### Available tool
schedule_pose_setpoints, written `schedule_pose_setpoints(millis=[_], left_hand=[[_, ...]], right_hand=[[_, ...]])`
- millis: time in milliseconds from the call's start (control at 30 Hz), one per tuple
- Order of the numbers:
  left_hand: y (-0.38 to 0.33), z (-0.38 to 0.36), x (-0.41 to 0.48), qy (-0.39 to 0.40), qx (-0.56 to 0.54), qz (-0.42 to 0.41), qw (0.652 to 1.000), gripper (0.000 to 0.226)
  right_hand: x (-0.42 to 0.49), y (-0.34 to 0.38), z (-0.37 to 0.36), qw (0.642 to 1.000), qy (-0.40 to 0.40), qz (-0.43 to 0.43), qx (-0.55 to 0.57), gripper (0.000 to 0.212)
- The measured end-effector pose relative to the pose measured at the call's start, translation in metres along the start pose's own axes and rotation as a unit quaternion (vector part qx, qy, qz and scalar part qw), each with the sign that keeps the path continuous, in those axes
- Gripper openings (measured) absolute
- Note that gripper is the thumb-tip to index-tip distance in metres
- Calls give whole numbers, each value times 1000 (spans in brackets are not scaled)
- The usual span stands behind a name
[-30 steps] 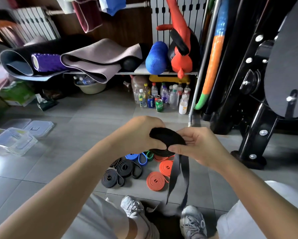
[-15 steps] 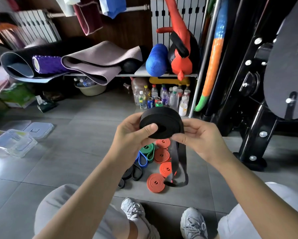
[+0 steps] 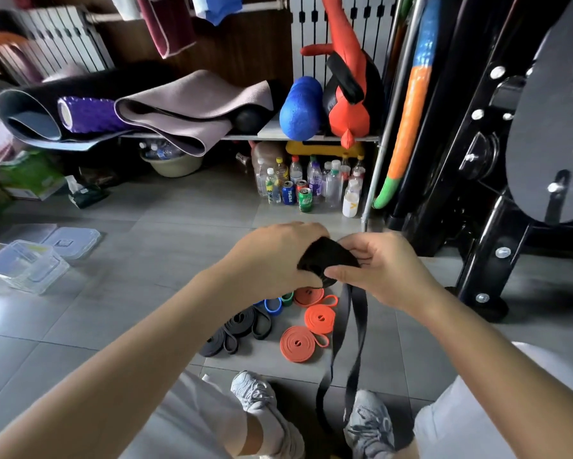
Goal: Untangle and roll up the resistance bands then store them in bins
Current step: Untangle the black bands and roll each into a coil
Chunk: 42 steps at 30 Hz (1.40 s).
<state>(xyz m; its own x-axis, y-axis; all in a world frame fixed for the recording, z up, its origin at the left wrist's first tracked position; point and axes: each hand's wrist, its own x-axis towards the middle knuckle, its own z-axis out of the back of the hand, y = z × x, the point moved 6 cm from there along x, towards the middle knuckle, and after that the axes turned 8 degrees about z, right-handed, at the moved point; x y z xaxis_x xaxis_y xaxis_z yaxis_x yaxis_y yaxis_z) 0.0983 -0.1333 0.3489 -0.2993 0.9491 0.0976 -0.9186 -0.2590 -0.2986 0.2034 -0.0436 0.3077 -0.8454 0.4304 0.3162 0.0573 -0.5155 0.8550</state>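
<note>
You hold the black band (image 3: 328, 260) in front of you at mid-height, above the floor (image 3: 146, 260). Your left hand (image 3: 271, 256) grips the wound part from the left, fingers curled over it. Your right hand (image 3: 387, 270) pinches it from the right between thumb and fingertips. Both grips are closed on the same roll, neither one spread.

The roll in your hands is only partly wound. A long doubled tail hangs from it and reaches down between your shoes (image 3: 368, 422), so I judge that a good share of this band is left to wind.

Below your hands, the finished work lies on the floor. There are three orange rolls (image 3: 298, 342), a cluster of black coils (image 3: 238, 329), a blue roll (image 3: 273, 306) and a green roll (image 3: 287, 298) just beside it. Some of these have a loop sticking out, and the black coils look loose, so they may need tightening.

The clear bins (image 3: 23, 266) stand well apart to your left, with a lid (image 3: 73, 236) beside them. Every roll you can see is on the floor, not in a bin. By my reading, most of the rolling is done and the storing has not begun.
</note>
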Motion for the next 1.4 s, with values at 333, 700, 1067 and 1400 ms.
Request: schedule_pose_setpoints(millis=[333,700,1067,1400], left_hand=[[32,8,-12,-82,-411,104,902,43],[41,-9,-12,-57,-613,155,773,27],[12,11,6,17,38,40,998,31],[38,18,-2,-14,-331,79,940,37]], right_hand=[[-6,6,0,998,-21,17,61,41],[15,26,12,995,-66,54,57,27],[16,9,-6,998,4,15,-64,24],[-2,-6,-6,988,-15,-7,156,45]])
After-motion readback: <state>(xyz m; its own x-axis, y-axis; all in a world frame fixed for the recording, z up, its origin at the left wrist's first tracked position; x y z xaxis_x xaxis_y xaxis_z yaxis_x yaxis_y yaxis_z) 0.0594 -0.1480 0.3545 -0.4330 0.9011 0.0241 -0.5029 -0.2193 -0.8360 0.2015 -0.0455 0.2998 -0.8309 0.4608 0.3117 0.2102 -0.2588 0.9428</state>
